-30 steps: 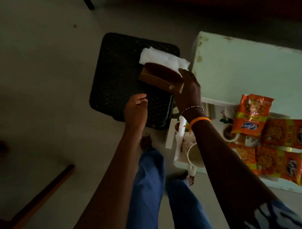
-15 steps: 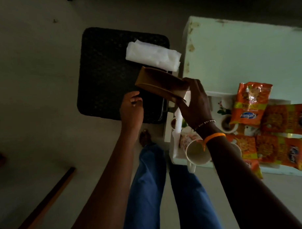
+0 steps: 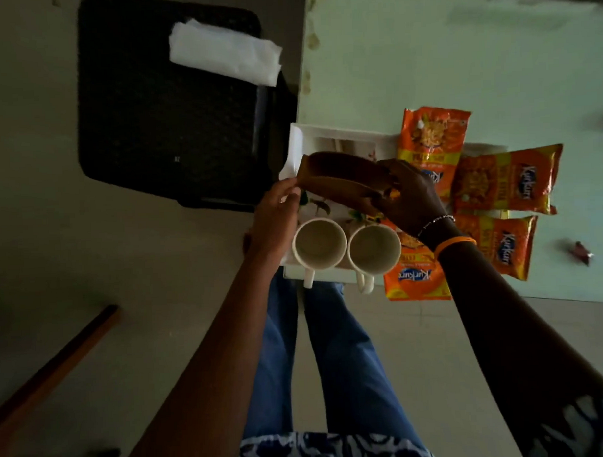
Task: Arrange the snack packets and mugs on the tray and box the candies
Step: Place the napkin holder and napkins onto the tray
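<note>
A brown open box (image 3: 339, 179) hangs tilted above the white tray (image 3: 295, 144). My right hand (image 3: 412, 197) grips its right end, and my left hand (image 3: 276, 219) holds its left corner with the fingertips. Two cream mugs (image 3: 319, 246) (image 3: 374, 249) stand side by side at the tray's near edge, handles pointing toward me. Several orange snack packets (image 3: 507, 180) lie on the tray's right side and over its edge. One small wrapped candy (image 3: 581, 251) lies on the pale green table (image 3: 458, 62) at the far right.
A black woven stool (image 3: 166, 113) stands left of the table with a folded white cloth (image 3: 225, 56) on it. A wooden bar (image 3: 55, 363) crosses the floor at lower left. My legs in blue jeans are below the tray.
The brown box moved from above the stool rightward to over the tray. My left hand, which held nothing before, has come up and taken the box's left corner. The view shifted right.
</note>
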`<state>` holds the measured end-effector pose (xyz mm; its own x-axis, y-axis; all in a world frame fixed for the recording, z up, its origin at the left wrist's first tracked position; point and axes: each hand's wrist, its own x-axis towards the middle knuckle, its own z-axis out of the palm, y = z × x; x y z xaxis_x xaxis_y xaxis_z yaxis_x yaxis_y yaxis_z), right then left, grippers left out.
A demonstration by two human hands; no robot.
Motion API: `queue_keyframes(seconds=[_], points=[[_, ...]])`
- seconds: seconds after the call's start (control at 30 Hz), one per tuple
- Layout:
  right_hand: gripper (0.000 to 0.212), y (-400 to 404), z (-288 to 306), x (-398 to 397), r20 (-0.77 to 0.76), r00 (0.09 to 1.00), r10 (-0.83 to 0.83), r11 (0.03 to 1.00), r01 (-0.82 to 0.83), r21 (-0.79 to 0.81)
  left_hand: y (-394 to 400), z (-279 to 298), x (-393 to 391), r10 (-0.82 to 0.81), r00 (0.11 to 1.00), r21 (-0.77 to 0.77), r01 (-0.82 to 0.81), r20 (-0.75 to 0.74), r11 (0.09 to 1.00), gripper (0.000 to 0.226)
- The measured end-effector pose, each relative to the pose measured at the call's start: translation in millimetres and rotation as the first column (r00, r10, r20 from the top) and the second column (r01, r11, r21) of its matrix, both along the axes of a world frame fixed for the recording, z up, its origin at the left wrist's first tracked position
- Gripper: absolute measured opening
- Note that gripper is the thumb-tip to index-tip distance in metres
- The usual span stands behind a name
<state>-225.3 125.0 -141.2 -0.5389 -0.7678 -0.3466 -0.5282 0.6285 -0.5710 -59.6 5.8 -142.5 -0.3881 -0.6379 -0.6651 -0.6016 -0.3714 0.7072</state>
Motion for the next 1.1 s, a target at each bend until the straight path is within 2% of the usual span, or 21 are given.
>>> queue_keyframes(seconds=[0.17,0.63,0.83,0.93,1.0,1.1], points=[[0.050,13.9,-9.2,2.8,0.029,0.998,0.051,0.999,-0.051,-0.009,13.7,-6.5,0.6,-0.164,0.980,-0.007,0.166,0.108,0.986,0.033],[0.051,12.8,-13.5,2.6,0.095,0.987,0.126,0.992,-0.127,0.013,23.7,-16.7,1.2,-0.246,0.938,0.001,0.253,0.246,0.967,0.032],[0.058,1.2,0.8,-3.7,0.192,0.976,0.099,0.989,-0.119,0.093,8.6,-16.1,7.3,-0.162,0.960,0.016,0.163,0.228,0.987,0.019],[0.046,-19.1,10.9,-4.1,0.197,0.980,0.006,1.000,-0.011,0.024,-13.4,-13.5,9.9,-0.066,0.986,0.009,0.065,0.153,0.998,0.009],[0.036,-40.9,14.5,-2.9,0.222,0.974,-0.045,0.999,0.046,-0.001,-34.3,-11.7,10.2,0.006,0.995,0.023,-0.008,0.101,1.000,0.011],[0.024,-85.4,12.8,2.0,0.297,0.945,-0.138,0.988,0.152,-0.026,-73.5,-13.4,10.0,0.055,0.993,0.010,-0.056,0.109,0.998,0.016]])
